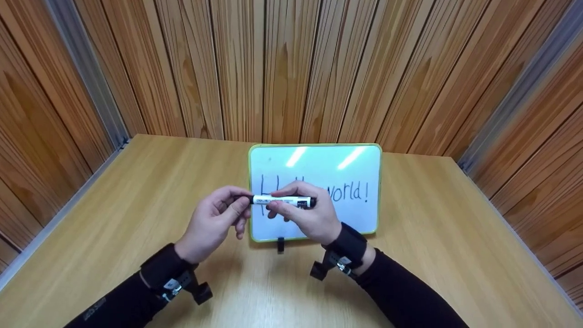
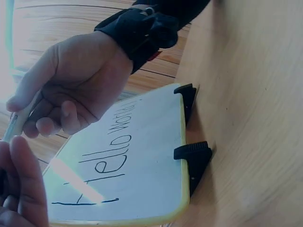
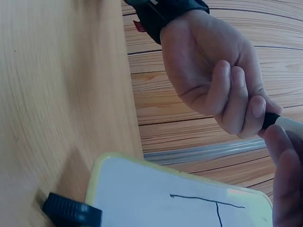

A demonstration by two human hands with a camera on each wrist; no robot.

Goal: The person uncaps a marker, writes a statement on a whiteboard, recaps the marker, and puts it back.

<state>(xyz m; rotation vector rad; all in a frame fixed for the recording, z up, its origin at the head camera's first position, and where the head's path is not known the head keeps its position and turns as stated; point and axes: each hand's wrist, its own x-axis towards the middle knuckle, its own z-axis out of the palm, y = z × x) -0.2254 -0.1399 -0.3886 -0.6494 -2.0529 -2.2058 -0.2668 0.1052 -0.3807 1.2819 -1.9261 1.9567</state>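
A white whiteboard marker [image 1: 275, 201] with black ends is held level between both hands, in front of the whiteboard. The left hand [image 1: 213, 222] pinches its black left end [image 3: 271, 120] between thumb and index finger, the other fingers loosely curled. The right hand [image 1: 316, 213] grips the white barrel with thumb and fingers, close to the other black end [image 1: 313, 202]. Behind them a small whiteboard [image 1: 314, 166] with a yellow-green frame leans upright on the table. "Hello world!" [image 2: 111, 158] is handwritten on it in dark ink; in the head view the hands and marker cover part of it.
Black feet [image 2: 193, 165] support the whiteboard's lower edge on the wooden table [image 1: 182, 168]. Wood-plank walls [image 1: 282, 68] enclose the back and both sides. Each wrist wears a black band [image 1: 348, 246] with a small camera mount.
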